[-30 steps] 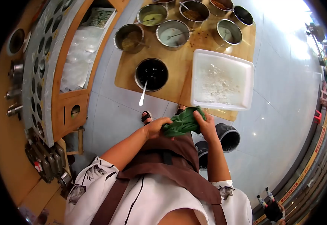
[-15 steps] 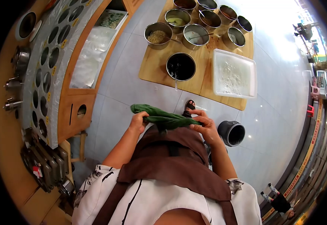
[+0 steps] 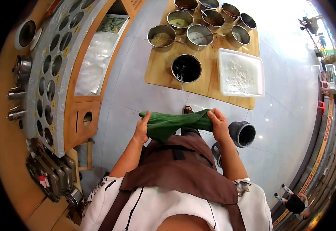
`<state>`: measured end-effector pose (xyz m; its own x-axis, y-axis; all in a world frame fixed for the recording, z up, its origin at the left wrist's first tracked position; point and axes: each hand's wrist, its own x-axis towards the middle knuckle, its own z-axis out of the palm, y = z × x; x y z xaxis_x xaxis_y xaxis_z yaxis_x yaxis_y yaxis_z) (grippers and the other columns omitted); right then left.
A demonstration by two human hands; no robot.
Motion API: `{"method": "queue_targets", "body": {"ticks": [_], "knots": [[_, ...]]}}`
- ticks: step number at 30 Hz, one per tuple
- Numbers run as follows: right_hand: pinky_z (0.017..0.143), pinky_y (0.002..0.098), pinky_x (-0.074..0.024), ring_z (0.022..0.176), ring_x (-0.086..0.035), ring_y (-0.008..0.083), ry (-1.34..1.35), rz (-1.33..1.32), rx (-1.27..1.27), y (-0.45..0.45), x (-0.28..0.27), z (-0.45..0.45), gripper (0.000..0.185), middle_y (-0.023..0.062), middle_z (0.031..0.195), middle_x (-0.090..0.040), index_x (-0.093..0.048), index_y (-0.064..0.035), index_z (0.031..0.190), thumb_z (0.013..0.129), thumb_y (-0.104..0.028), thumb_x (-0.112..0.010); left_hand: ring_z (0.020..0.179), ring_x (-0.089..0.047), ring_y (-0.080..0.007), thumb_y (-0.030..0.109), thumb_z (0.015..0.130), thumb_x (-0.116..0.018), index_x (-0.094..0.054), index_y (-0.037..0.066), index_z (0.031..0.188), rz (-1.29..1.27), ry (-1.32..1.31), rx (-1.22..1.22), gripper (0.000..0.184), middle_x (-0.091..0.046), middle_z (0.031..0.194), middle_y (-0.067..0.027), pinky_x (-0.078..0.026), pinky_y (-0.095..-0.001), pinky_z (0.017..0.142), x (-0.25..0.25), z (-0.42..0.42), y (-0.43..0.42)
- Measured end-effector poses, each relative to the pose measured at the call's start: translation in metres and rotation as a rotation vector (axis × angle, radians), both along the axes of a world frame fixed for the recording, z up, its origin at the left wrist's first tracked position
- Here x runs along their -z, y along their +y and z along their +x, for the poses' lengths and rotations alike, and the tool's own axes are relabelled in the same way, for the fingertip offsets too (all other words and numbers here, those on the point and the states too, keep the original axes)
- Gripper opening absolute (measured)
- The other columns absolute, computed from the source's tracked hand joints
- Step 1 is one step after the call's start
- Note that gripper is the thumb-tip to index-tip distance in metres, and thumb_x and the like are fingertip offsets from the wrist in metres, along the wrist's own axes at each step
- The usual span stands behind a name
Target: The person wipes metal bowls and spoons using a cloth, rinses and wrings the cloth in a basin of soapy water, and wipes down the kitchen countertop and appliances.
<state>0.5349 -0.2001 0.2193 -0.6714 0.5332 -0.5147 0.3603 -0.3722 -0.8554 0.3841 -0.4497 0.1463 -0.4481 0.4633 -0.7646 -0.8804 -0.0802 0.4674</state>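
Observation:
A green cloth [image 3: 168,124] is stretched between my two hands in front of my brown apron. My left hand [image 3: 142,128] grips its left end, the thumb on top. At the right end, my right hand [image 3: 218,122] pinches a corner between thumb and fingers. The middle of the cloth hangs in a loose fold. Beyond it, on the wooden table [image 3: 158,75], stand a metal pot of dark liquid [image 3: 186,68] with a spoon in it and a white tray [image 3: 241,73] with wet-looking residue.
Several metal pots, one with yellowish grains [image 3: 161,39], stand at the table's far side. Black bins [image 3: 246,134] are on the floor at right. A wooden counter [image 3: 84,119] with round openings runs along the left. Another person [image 3: 295,204] is at the far lower right.
The green cloth went from bunched up, to a narrow twist, to spread wider between my hands. Compared with the first frame, my hands are farther apart.

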Motion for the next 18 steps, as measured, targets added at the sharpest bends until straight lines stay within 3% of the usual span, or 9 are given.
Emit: {"method": "queue_targets", "body": {"ticks": [5,7,8,10,11,12,14,17,18], "knots": [[0.062,0.0206,-0.0409,0.068,-0.049,0.0066,-0.031,0.019,-0.055,0.017,-0.012,0.007,0.016,-0.0004,0.073,-0.056,-0.06,-0.002,0.083,0.086,-0.017,-0.055,0.082,-0.059,-0.0162,0.04,0.082,-0.061,-0.057,-0.003,0.101,-0.091,-0.022,0.244,0.047,-0.061,0.093,-0.0089,-0.047,-0.0293,0.076,0.003,-0.008,0.014],[0.062,0.0216,-0.0411,0.067,-0.05,0.0071,0.004,-0.136,0.158,0.029,0.01,0.02,0.018,-0.0009,0.072,-0.056,-0.06,-0.0017,0.085,0.086,-0.019,-0.055,0.084,-0.058,-0.0138,0.029,0.086,-0.057,-0.055,-0.002,0.107,-0.226,0.201,0.727,0.037,-0.06,0.097,-0.0081,-0.047,-0.0266,0.073,0.007,-0.011,0.017],[0.062,0.0216,-0.0411,0.067,-0.05,0.0071,0.005,-0.139,0.158,0.036,0.024,0.026,0.018,-0.0009,0.072,-0.056,-0.06,-0.0017,0.085,0.086,-0.019,-0.055,0.084,-0.058,-0.0138,0.029,0.086,-0.057,-0.055,-0.002,0.107,-0.23,0.201,0.728,0.037,-0.06,0.097,-0.0081,-0.047,-0.0266,0.073,0.004,-0.011,0.021],[0.064,0.0239,-0.0431,0.074,-0.053,0.0104,-0.077,0.19,0.082,0.05,0.048,0.037,0.021,0.0023,0.076,-0.059,-0.061,-0.0011,0.091,0.086,-0.021,-0.056,0.079,-0.057,-0.0122,0.023,0.081,-0.064,-0.055,-0.003,0.104,-0.033,0.058,0.557,0.036,-0.06,0.091,-0.0068,-0.046,-0.0251,0.071,-0.021,-0.006,0.044],[0.071,0.0274,-0.0446,0.082,-0.055,0.0153,-0.162,0.584,-0.076,0.056,0.055,0.044,0.026,0.0067,0.087,-0.06,-0.061,-0.0008,0.099,0.086,-0.023,-0.056,0.079,-0.057,-0.0122,0.023,0.081,-0.064,-0.055,-0.003,0.104,-0.034,0.058,0.559,0.036,-0.06,0.091,-0.0068,-0.046,-0.0251,0.071,-0.026,0.0,0.054],[0.08,0.0291,-0.0435,0.095,-0.055,0.02,-0.274,0.548,-0.125,0.057,0.059,0.047,0.032,0.0095,0.104,-0.059,-0.06,-0.0009,0.105,0.086,-0.026,-0.057,0.08,-0.056,-0.0116,0.022,0.081,-0.063,-0.053,-0.002,0.106,0.03,0.115,0.564,0.036,-0.059,0.092,-0.0058,-0.046,-0.0246,0.071,-0.029,0.006,0.064],[0.087,0.0338,-0.0402,0.106,-0.05,0.0178,-0.19,0.111,-0.196,0.052,0.055,0.038,0.038,0.0081,0.115,-0.055,-0.054,-0.0082,0.117,0.088,-0.033,-0.051,0.081,-0.056,-0.011,0.021,0.081,-0.063,-0.052,-0.002,0.107,0.083,0.176,0.562,0.036,-0.058,0.092,-0.0048,-0.046,-0.0241,0.071,-0.043,0.018,0.084],[0.095,0.044,-0.0352,0.124,-0.034,0.0231,0.052,-0.572,-0.238,0.02,0.051,0.009,0.066,0.007,0.139,-0.032,-0.028,-0.0125,0.137,0.088,-0.055,-0.038,0.084,-0.056,-0.0095,0.011,0.085,-0.055,-0.047,0.0,0.115,0.304,0.017,0.615,0.033,-0.057,0.098,-0.0035,-0.047,-0.0236,0.073,-0.064,0.033,0.114],[0.094,0.042,-0.0376,0.119,-0.041,0.024,0.155,-0.728,-0.257,0.006,0.025,-0.008,0.065,0.0103,0.132,-0.04,-0.036,-0.0092,0.132,0.087,-0.056,-0.037,0.085,-0.057,-0.0099,0.01,0.086,-0.054,-0.046,0.001,0.115,0.372,-0.097,0.581,0.032,-0.057,0.098,-0.0035,-0.047,-0.0241,0.074,-0.066,0.037,0.121]]}}
